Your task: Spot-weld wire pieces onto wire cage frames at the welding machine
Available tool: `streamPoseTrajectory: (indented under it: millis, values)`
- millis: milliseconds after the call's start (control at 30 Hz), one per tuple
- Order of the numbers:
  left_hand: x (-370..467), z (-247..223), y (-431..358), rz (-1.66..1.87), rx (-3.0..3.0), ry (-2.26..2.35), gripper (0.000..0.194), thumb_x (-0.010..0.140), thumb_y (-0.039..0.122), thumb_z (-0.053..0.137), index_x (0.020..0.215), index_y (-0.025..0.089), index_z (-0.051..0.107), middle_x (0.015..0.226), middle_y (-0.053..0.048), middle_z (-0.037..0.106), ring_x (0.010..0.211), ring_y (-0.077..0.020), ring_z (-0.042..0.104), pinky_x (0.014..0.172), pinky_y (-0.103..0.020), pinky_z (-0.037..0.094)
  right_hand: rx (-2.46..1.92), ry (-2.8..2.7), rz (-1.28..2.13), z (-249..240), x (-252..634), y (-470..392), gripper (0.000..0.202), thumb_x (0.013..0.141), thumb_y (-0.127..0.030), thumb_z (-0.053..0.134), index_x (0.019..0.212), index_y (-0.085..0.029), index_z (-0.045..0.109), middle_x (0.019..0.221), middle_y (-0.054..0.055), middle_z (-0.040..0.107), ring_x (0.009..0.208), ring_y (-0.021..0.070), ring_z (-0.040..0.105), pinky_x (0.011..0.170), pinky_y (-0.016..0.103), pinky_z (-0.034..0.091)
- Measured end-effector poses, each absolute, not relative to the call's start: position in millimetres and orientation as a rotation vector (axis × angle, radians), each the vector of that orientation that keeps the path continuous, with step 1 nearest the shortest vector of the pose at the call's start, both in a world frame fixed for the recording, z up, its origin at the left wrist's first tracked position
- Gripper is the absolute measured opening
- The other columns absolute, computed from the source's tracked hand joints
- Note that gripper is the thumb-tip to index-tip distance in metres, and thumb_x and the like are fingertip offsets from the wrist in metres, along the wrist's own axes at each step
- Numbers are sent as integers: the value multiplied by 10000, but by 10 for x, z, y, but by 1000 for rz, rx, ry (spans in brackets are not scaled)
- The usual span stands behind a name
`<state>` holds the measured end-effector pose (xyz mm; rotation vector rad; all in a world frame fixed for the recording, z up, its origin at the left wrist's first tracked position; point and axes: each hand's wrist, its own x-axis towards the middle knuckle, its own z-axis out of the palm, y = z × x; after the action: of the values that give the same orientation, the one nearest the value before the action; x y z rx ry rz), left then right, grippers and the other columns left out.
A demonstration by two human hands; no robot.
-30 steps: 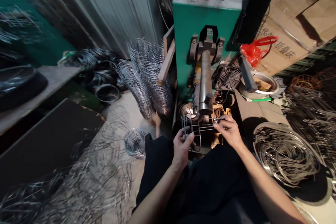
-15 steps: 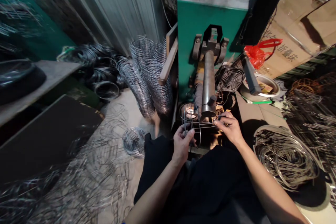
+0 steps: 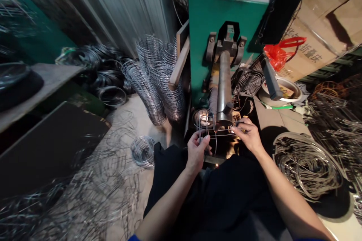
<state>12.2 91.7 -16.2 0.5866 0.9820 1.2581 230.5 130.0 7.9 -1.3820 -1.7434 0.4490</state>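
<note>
My left hand (image 3: 197, 148) is closed around the bars of a small wire frame (image 3: 216, 144), which sits under the metal cylinder (image 3: 224, 86) of a green machine (image 3: 226, 13). At the frame's right side, my right hand (image 3: 249, 133) has its thumb and fingers pinched together by the cylinder's lower end. A thin piece of wire seems to be in that pinch, though it is partly hidden. A small orange glow shows where the frame meets the cylinder tip. Part of the frame is hidden behind my left fingers.
Tall stacks of wire rings (image 3: 166, 86) stand left of the machine. A round wire basket (image 3: 143, 151) and loose wires lie on the floor. To the right are a tub of cut wires (image 3: 308, 165), a white bucket (image 3: 295, 92), a red plastic bag (image 3: 275, 57) and a cardboard box (image 3: 316, 26).
The view has shifted slightly, so the machine appears higher. A glow and a spark have appeared near the cylinder's lower end. Both hands keep their grip.
</note>
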Motion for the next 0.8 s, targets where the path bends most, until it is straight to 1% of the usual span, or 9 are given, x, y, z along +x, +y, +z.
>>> streamPoseTrajectory:
  millis: [167, 267, 333, 400, 533, 633, 700, 767, 800]
  values:
    - [114, -172, 851, 1250, 618, 996, 618, 716, 469, 790, 1170, 122, 556, 517, 64, 574, 375, -101, 513, 401, -212, 439, -1394, -1752, 418, 109, 2331, 1213, 401, 847, -505, 673, 582, -221, 576, 788, 51, 589, 816, 223, 557, 791, 390, 461]
    - [107, -131, 725, 1241, 602, 998, 630, 712, 452, 799, 1186, 127, 542, 511, 73, 557, 376, -105, 510, 405, -218, 439, -1393, -1647, 449, 15, 2433, 986, 270, 864, -499, 650, 906, -233, 644, 1017, 80, 648, 1022, 260, 592, 915, 412, 474]
    - [109, -75, 566, 1236, 530, 994, 631, 704, 442, 810, 1194, 148, 541, 538, 81, 539, 409, -104, 522, 408, -208, 435, -1435, -1537, 465, -136, 2547, 757, 435, 880, -513, 620, 1205, -230, 556, 1213, 116, 624, 1139, 271, 586, 967, 418, 479]
    - [95, -19, 311, 1210, 414, 968, 586, 711, 438, 810, 1175, 177, 565, 587, 70, 541, 455, -101, 535, 416, -197, 429, -1556, -1477, 479, -307, 2679, 500, 508, 908, -532, 565, 1299, -216, 498, 1257, 134, 627, 1143, 278, 610, 962, 423, 496]
    - [-185, -19, -391, 946, 307, 853, 477, 777, 500, 754, 1150, 215, 668, 743, -38, 662, 607, -152, 629, 584, -281, 531, -1737, -1405, 652, -433, 2867, 69, 442, 953, -588, 443, 1087, -205, 618, 921, 85, 734, 843, 250, 706, 797, 389, 563]
    - [-641, -113, -619, 617, 592, 913, 480, 679, 534, 821, 1010, 191, 765, 847, -128, 733, 764, -264, 691, 720, -400, 564, -1706, -1412, 1090, -316, 2827, -9, 500, 937, -637, 442, 1043, -190, 639, 648, 27, 681, 538, 192, 661, 526, 299, 535]
    - [-843, -177, -444, 622, 917, 1185, 377, 709, 487, 810, 952, 201, 784, 840, -115, 754, 753, -263, 699, 699, -380, 560, -1652, -1525, 1360, -261, 2699, 84, 509, 908, -656, 484, 991, -185, 659, 561, -5, 631, 423, 163, 604, 408, 250, 448]
    - [-830, -238, -104, 732, 1165, 1258, 378, 755, 429, 780, 1066, 215, 757, 1066, -97, 752, 983, -286, 694, 859, -384, 545, -1599, -1685, 1449, -280, 2516, 226, 491, 887, -656, 518, 864, -190, 669, 536, -16, 612, 395, 143, 574, 401, 231, 408]
    - [-751, -270, 75, 755, 1231, 1238, 405, 767, 415, 768, 1122, 223, 739, 1103, -83, 747, 1031, -285, 687, 899, -380, 534, -1588, -1758, 1422, -313, 2420, 287, 482, 888, -646, 526, 806, -193, 666, 533, -13, 613, 407, 141, 574, 428, 233, 416]
